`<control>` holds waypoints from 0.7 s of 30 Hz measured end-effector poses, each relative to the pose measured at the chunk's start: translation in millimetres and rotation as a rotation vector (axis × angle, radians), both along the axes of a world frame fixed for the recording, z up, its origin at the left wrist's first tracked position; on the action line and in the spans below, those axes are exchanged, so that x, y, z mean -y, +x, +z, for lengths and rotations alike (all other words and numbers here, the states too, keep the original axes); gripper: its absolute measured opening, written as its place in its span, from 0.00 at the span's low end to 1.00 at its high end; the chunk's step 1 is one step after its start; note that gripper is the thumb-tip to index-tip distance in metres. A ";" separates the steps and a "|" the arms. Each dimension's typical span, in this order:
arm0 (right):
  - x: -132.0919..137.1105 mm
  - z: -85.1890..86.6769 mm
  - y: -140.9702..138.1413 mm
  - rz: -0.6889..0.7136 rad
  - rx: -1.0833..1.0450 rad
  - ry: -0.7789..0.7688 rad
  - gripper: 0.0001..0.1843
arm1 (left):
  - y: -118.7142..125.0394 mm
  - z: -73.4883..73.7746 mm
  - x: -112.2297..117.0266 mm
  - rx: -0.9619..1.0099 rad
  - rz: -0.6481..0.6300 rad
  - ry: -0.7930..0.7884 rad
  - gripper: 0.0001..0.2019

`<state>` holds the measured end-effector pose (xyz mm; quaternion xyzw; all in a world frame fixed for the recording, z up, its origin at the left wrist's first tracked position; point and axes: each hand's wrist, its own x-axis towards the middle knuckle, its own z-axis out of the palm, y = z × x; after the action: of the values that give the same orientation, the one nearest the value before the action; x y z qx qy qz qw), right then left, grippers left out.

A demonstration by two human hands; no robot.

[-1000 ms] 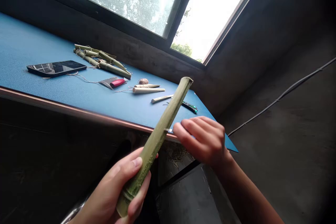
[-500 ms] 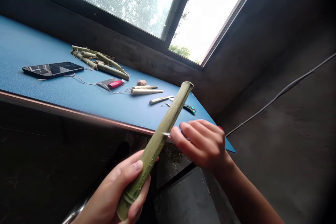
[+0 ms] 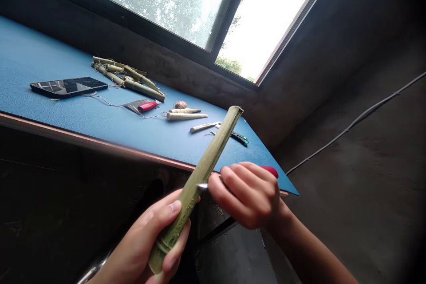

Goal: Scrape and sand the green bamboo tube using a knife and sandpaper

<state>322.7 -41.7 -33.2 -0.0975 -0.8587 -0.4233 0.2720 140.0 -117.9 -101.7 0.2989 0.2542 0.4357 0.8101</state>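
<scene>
A green bamboo stalk (image 3: 208, 164) slants up and to the right, its far end over the table. My left hand (image 3: 156, 226) is wrapped round its lower part, the thumb lying along the top near a ridged node. My right hand (image 3: 248, 195) is closed round a red-handled knife (image 3: 202, 186). Only the shiny tip of the blade and the red butt show; fingers hide the rest. The tip lies against the side of the stalk, a short way above my left thumb.
On the blue table (image 3: 140, 135) lie a phone (image 3: 68, 86), a pile of bamboo pieces (image 3: 128, 77), a red-handled tool (image 3: 147, 106), a string ball (image 3: 180, 105), pale bamboo sticks (image 3: 187, 116) and a black-green utility knife (image 3: 240, 138). A cable (image 3: 359, 117) runs along the right wall.
My right hand has moved down and left, bringing the knife tip along the stalk nearer my left thumb. More of its red handle shows. My left hand keeps its hold.
</scene>
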 end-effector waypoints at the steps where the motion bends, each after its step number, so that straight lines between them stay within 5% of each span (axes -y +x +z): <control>1: -0.3 -0.3 0.7 0.008 0.007 0.000 0.06 | 0.0 0.6 -0.3 0.000 0.004 0.005 0.18; 13: 5.1 -0.2 -2.0 -0.039 -0.053 0.002 0.04 | 0.1 -0.2 2.5 -0.011 -0.005 0.028 0.20; 18: 13.2 -4.9 -8.2 0.087 0.038 -0.048 0.08 | 1.0 -2.0 0.8 -0.019 0.009 0.039 0.19; 21: 10.6 -5.2 -8.4 0.002 0.003 -0.016 0.05 | -0.8 0.2 1.8 0.000 0.036 0.058 0.19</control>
<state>314.3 -52.3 -38.4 -0.0981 -0.8626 -0.4162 0.2703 139.3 -119.7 -101.5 0.3178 0.2467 0.4573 0.7931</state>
